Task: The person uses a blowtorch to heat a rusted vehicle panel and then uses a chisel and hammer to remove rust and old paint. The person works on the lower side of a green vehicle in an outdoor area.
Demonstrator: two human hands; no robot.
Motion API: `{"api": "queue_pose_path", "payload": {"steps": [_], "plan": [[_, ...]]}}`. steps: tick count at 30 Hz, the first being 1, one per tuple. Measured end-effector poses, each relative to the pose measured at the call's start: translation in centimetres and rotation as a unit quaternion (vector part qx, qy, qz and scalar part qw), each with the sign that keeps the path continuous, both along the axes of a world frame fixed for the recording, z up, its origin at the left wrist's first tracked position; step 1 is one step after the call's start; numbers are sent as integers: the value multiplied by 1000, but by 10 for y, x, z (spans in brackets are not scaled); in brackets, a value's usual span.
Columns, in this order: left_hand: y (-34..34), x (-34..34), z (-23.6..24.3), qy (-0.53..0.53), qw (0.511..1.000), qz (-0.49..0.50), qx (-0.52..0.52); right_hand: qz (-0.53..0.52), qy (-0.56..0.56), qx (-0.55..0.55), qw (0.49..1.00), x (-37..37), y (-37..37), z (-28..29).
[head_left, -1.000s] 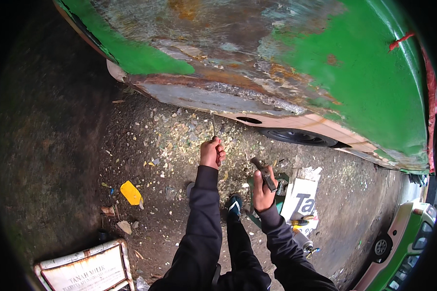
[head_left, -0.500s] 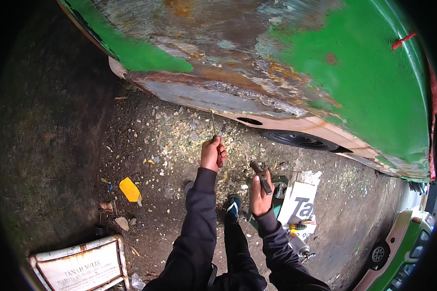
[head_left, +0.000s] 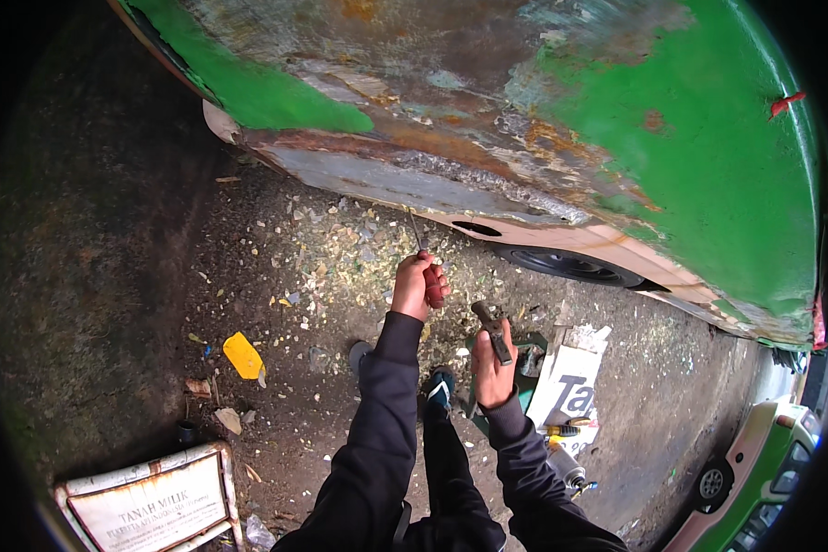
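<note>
Tilting the red-handled tool (head_left: 434, 289) — a new angle, seemingly — the left hand's (head_left: 410, 287) fingers clamp it; the right hand's (head_left: 494, 377), a dark tool (head_left: 498, 342).

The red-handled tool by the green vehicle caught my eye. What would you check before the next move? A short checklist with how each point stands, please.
1. Left hand has a grip on the red-handled tool: ok, fingers closed around it.
2. Thin shaft points toward the lower edge of the green vehicle: ok.
3. Shaft tip touches that edge: cannot tell, too small to see.
4. Right hand holds the dark metal tool: ok.
5. Hands gloved: not ok, both are bare.
6. Ground free of loose bits: not ok, pale chips lie scattered.
</note>
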State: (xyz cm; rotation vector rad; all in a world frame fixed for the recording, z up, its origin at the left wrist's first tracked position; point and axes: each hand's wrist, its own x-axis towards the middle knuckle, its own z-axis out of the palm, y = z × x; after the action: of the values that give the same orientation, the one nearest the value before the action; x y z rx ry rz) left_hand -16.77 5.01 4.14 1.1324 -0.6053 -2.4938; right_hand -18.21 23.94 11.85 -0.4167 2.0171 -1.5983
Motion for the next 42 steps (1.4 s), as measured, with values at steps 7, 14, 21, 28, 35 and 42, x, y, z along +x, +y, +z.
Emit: {"api": "queue_pose_path", "payload": {"steps": [7, 14, 21, 28, 35, 42], "plan": [[8, -9, 6, 30, 999, 39, 1, -18, -33, -33, 999, -1, -2, -2], [10, -21, 7, 34, 998, 53, 18, -35, -53, -135, 989, 2, -4, -22], [12, -40, 21, 48, 995, 52, 77, -204, -5, -198, 959, -6, -18, -32], [8, -47, -4, 87, 989, 38, 110, -202, 159, -61, 965, -18, -32, -57], [11, -60, -14, 108, 981, 92, 131, -212, 250, 45, 944, -32, -45, -65], [15, -66, -17, 170, 977, 28, 123, -335, 51, -205, 918, -28, -27, -63]]}}
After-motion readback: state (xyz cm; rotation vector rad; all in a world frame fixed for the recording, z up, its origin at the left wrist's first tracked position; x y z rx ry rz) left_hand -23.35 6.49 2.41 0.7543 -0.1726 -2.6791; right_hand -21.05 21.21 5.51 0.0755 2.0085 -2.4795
